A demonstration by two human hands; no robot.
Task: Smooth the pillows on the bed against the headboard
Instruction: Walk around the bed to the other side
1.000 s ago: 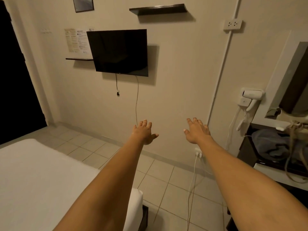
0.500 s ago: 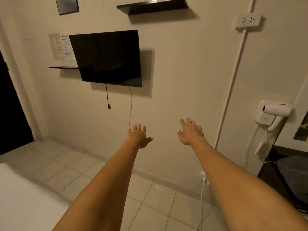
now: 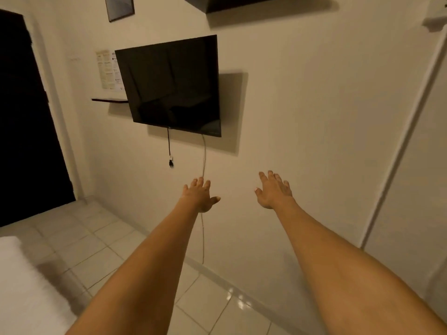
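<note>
Arms reached forward over the tiled floor [image 3: 79, 250], bare, palms down. The left hand [image 3: 199, 194] and right hand [image 3: 274, 191] hung apart in the air with fingers spread, gripping nothing. Ahead stood a wall [image 3: 302, 117] with a dark TV [image 3: 171, 85], two cables dangling below it. A shelf [image 3: 110, 100] and a notice [image 3: 107, 70] sat just left of the TV. A white bed [image 3: 26, 293] filled the lower left corner; pillows and headboard were out of view. A dark doorway [image 3: 24, 117] stood at the left.
</note>
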